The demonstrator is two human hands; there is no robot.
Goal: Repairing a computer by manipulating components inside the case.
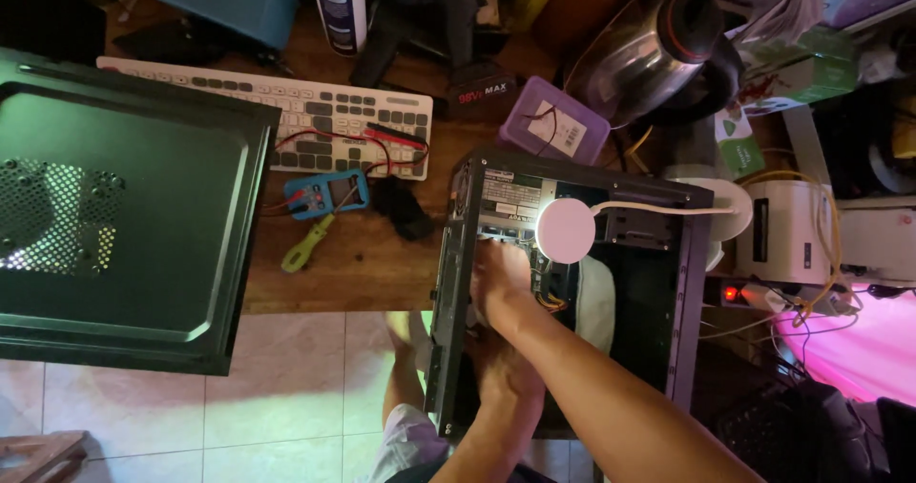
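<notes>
Open computer case (563, 283) is stood at the desk's front edge, right of the keyboard (286, 111). Right hand (501, 268) is reached inside it near the round lamp (565, 230); grip cannot be told. Left hand (506, 373) is pressed low inside, fingers hidden. Side panel (124, 216) is laid left of the case.

A white keyboard (286, 120) is laid on the counter (363, 263), red leads draped over it. A blue tester (324, 195) and green screwdriver (307, 245) are placed nearby. A kettle (658, 49) is seen behind.
</notes>
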